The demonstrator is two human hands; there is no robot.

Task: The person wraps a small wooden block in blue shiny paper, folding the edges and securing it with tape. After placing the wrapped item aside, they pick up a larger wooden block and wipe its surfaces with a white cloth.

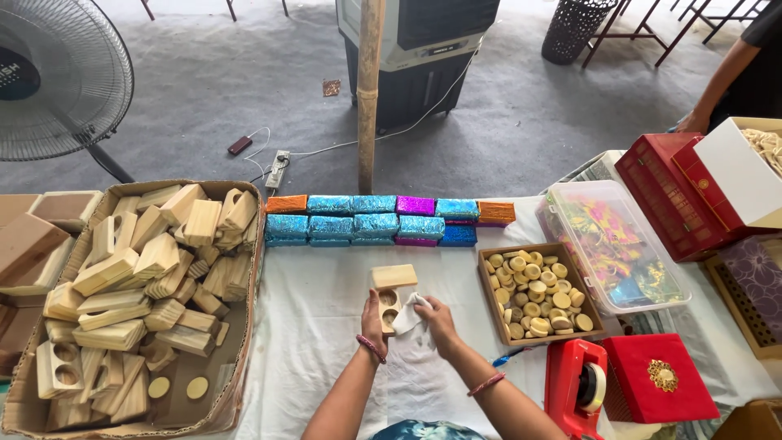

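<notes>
Left hand [373, 320] grips an open wooden box [391, 293] with round recesses; right hand [437, 319] presses a white cloth [407, 314] against it, above the white-covered table [318, 342]

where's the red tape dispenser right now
In the head view, the red tape dispenser sits at the lower right of the table, beside the red box and just below the tray of wooden discs.

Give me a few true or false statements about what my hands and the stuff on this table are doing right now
1. The left hand holds a wooden block with round holes. True.
2. The right hand presses a white cloth against it. True.
3. The small tray of round discs sits left of the hands. False: it is on the right.
4. The foil-wrapped blocks are stacked in the cardboard box. False: they line the table's far edge.
</notes>
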